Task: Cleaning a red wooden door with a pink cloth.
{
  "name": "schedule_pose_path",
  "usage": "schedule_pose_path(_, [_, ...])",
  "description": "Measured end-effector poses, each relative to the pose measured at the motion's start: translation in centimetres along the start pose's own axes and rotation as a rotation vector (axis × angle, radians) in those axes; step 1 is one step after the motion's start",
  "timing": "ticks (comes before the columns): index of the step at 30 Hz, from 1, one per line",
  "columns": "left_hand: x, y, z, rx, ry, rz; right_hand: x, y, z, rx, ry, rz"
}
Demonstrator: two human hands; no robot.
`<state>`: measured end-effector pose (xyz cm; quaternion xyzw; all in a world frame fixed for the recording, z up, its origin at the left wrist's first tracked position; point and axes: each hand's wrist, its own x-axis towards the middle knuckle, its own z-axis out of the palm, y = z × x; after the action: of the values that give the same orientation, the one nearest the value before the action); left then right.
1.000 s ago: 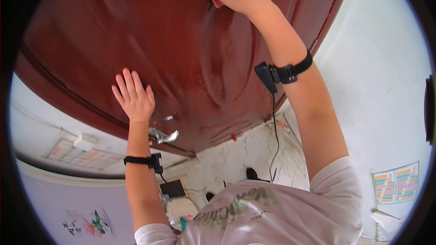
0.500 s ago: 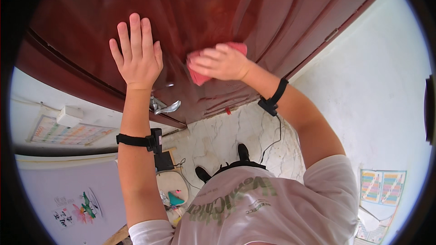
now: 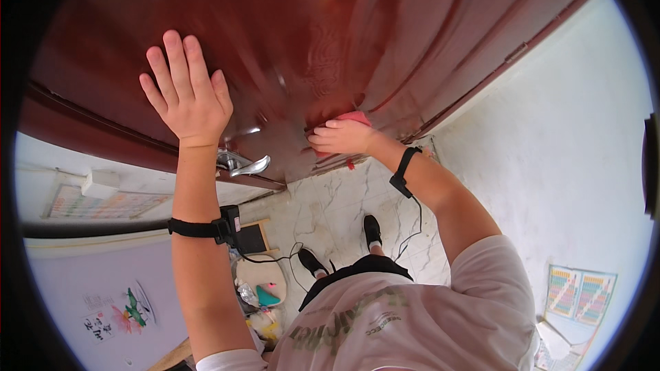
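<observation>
A glossy dark red door (image 3: 275,34) fills the upper part of the view. My left hand (image 3: 190,99) lies flat against it with the fingers spread, just above the silver door handle (image 3: 251,165). Lower on the door and to the right, my right hand (image 3: 342,136) presses a pink cloth (image 3: 356,117) to the surface. Most of the cloth is hidden beneath the palm and fingers. Wet-looking streaks show on the door above the cloth.
A white wall (image 3: 550,130) runs along the right, with charts (image 3: 583,293) on it. At lower left stands a pale cabinet (image 3: 103,302) with a flower picture. Beside it, a small stool (image 3: 258,275) and several items sit on the marbled floor (image 3: 330,199). Cables hang from both wrist straps.
My right hand has moved the pink cloth down the door and slightly to the right. My left hand now appears a little further left and lower, still flat on the door.
</observation>
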<state>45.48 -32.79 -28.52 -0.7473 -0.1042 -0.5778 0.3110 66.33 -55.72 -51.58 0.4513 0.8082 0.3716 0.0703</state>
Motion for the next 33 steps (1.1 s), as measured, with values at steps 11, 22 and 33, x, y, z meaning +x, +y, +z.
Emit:
schedule_pose_path(11, [-0.2,-0.3,-0.5,0.021,-0.069,-0.017,0.1,25.5,-24.8,-0.231,0.510,1.002])
schedule_pose_path(22, [-0.1,-0.4,-0.6,0.016,-0.072,-0.021,5.2,14.9,-14.1,-0.065,0.851,0.950])
schedule_pose_path(33, [-0.4,-0.1,0.0,0.009,-0.041,-0.004,-3.6,-2.2,-1.0,0.135,0.386,1.024])
